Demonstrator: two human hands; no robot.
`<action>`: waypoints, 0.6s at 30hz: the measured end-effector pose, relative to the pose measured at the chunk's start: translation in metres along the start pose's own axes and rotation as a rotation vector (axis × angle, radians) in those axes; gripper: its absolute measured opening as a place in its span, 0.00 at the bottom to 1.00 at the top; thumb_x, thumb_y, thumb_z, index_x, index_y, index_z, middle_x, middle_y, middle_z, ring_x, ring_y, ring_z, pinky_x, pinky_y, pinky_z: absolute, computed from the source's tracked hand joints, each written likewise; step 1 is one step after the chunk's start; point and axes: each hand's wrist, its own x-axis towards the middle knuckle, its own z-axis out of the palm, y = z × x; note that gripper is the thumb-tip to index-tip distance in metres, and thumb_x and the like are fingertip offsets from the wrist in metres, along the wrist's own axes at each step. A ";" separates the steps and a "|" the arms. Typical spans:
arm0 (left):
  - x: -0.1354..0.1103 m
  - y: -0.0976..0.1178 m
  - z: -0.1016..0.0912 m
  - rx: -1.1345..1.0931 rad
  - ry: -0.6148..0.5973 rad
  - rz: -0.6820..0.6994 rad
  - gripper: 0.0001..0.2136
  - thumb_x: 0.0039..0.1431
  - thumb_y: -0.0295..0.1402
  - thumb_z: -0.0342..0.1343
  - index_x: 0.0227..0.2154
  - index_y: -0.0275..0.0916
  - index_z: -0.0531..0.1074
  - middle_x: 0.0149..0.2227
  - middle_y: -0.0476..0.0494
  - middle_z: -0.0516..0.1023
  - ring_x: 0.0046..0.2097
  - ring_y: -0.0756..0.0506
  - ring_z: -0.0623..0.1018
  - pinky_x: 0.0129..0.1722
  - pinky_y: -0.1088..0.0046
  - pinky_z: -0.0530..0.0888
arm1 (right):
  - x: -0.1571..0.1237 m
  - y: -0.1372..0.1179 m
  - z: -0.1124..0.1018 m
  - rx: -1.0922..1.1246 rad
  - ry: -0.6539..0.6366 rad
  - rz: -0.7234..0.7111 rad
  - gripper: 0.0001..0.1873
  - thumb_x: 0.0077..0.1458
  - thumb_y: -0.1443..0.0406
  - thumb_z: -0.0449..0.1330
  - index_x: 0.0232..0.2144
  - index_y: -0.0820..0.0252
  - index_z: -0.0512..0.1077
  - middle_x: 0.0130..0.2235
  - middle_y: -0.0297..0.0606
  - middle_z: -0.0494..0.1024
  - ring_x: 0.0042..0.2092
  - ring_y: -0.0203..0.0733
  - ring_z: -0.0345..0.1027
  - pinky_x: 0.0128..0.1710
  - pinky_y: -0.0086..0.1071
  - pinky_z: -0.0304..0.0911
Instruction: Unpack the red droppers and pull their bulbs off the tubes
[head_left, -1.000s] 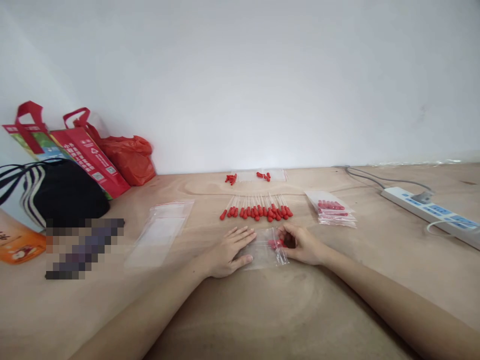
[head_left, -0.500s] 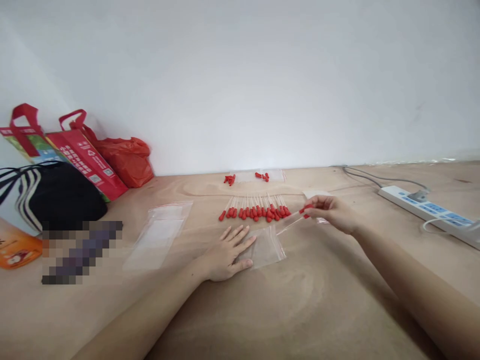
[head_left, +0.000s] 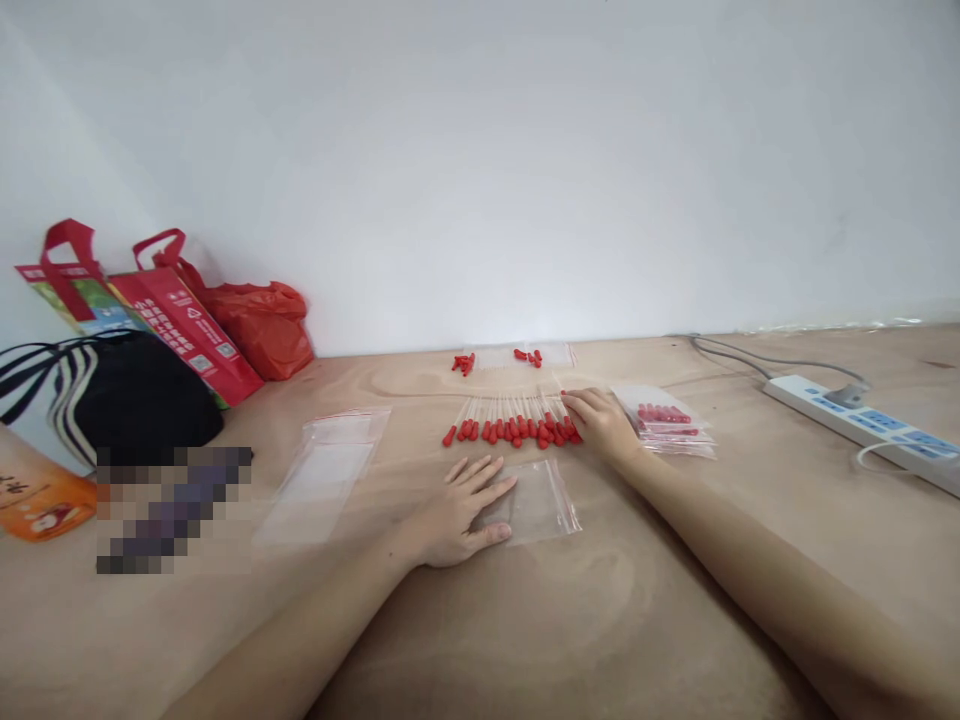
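Note:
My left hand point(head_left: 466, 515) lies flat with fingers spread, holding down the left part of a clear zip bag point(head_left: 541, 500). Its red-lined mouth faces right. Beyond the bag is a row of glass droppers with red rubber bulbs point(head_left: 517, 428), thin tubes pointing away from me. At the row's right end my right hand point(head_left: 602, 425) has its fingers closed. A bit of a red bulb point(head_left: 564, 393) shows at its fingertips, so it appears to pinch a dropper; the palm side is hidden.
Right of my hand is a stack of zip bags point(head_left: 667, 420) with red bulbs inside. More bags point(head_left: 326, 470) lie left; loose red bulbs point(head_left: 463, 363) lie near the wall. A power strip point(head_left: 862, 415) stands right, shopping bags point(head_left: 180, 330) and a black drawstring bag point(head_left: 157, 390) left.
My right hand has moved left and away from the zip bag's mouth to the right end of the dropper row, uncovering the bag stack. My left hand stays on the bag.

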 end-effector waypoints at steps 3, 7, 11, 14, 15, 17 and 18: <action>0.000 0.001 0.000 0.006 -0.012 -0.009 0.28 0.56 0.51 0.41 0.58 0.46 0.51 0.62 0.42 0.46 0.62 0.40 0.47 0.58 0.52 0.46 | -0.006 -0.004 0.003 -0.012 -0.078 -0.058 0.13 0.55 0.69 0.47 0.37 0.57 0.71 0.39 0.41 0.74 0.42 0.43 0.66 0.43 0.38 0.64; 0.001 0.001 -0.001 0.010 -0.021 -0.011 0.28 0.56 0.51 0.41 0.58 0.46 0.51 0.62 0.42 0.45 0.62 0.40 0.46 0.58 0.52 0.45 | -0.010 -0.011 0.003 -0.023 -0.135 -0.085 0.12 0.56 0.66 0.48 0.39 0.57 0.70 0.38 0.42 0.74 0.41 0.42 0.66 0.41 0.36 0.64; 0.001 0.002 -0.002 0.016 -0.027 -0.020 0.28 0.56 0.51 0.41 0.58 0.46 0.51 0.62 0.42 0.45 0.62 0.41 0.46 0.59 0.53 0.45 | -0.011 -0.019 0.005 -0.022 -0.133 -0.051 0.12 0.56 0.64 0.48 0.37 0.57 0.71 0.37 0.42 0.74 0.39 0.42 0.67 0.39 0.35 0.65; 0.000 0.002 -0.002 0.020 -0.028 -0.027 0.28 0.56 0.52 0.40 0.58 0.46 0.51 0.62 0.43 0.45 0.62 0.42 0.47 0.59 0.55 0.45 | -0.010 -0.021 0.006 -0.016 -0.097 -0.019 0.12 0.56 0.65 0.47 0.34 0.58 0.71 0.36 0.42 0.74 0.37 0.41 0.68 0.37 0.33 0.65; 0.000 0.001 -0.002 0.019 -0.025 -0.026 0.28 0.56 0.52 0.40 0.58 0.46 0.51 0.62 0.43 0.45 0.62 0.42 0.47 0.59 0.55 0.45 | -0.010 -0.021 0.005 -0.014 -0.079 -0.005 0.12 0.56 0.65 0.47 0.34 0.59 0.70 0.36 0.42 0.74 0.36 0.40 0.68 0.36 0.33 0.65; 0.000 0.001 -0.001 0.014 -0.014 -0.025 0.28 0.56 0.52 0.41 0.57 0.46 0.51 0.62 0.44 0.46 0.62 0.42 0.47 0.59 0.55 0.45 | -0.009 -0.019 0.005 -0.011 -0.039 0.026 0.11 0.56 0.65 0.47 0.33 0.59 0.70 0.36 0.42 0.73 0.36 0.40 0.68 0.36 0.33 0.65; 0.000 0.000 0.000 0.010 -0.008 -0.026 0.28 0.56 0.52 0.41 0.57 0.47 0.52 0.62 0.44 0.46 0.62 0.42 0.47 0.59 0.55 0.46 | -0.008 -0.019 0.004 -0.013 -0.019 0.039 0.11 0.56 0.65 0.48 0.33 0.59 0.70 0.35 0.42 0.73 0.35 0.40 0.68 0.35 0.33 0.65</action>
